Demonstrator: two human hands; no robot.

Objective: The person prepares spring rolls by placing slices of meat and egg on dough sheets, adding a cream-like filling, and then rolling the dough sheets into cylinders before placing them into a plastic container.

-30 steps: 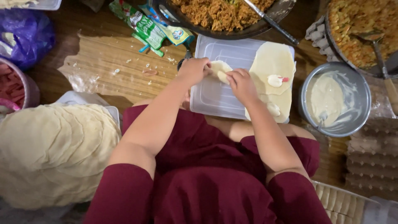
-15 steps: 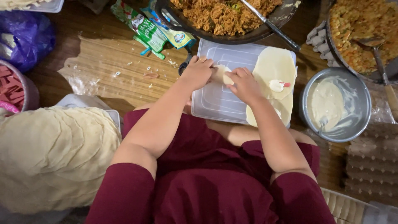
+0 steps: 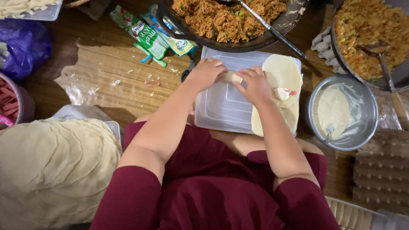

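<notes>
Both my hands press on a small pale rolled wrapper (image 3: pixel 231 77) lying on a clear plastic lid (image 3: pixel 221 108). My left hand (image 3: pixel 207 72) grips its left end and my right hand (image 3: pixel 255 85) covers its right end. To the right, on the same lid, lie flat round wrappers (image 3: pixel 283 74) with a small white and red piece (image 3: pixel 283 93) on top.
A dark pan of shredded orange filling (image 3: pixel 226 19) with a metal utensil (image 3: pixel 272 30) sits beyond the lid. A metal bowl of white paste (image 3: pixel 341 113), a second pan of filling (image 3: pixel 375 36), egg trays (image 3: pixel 381 168), a wrapper stack (image 3: pixel 51 170), green packets (image 3: pixel 145 34).
My hands stayed on the roll, shifting slightly as they worked it on the lid; the view moved a little.
</notes>
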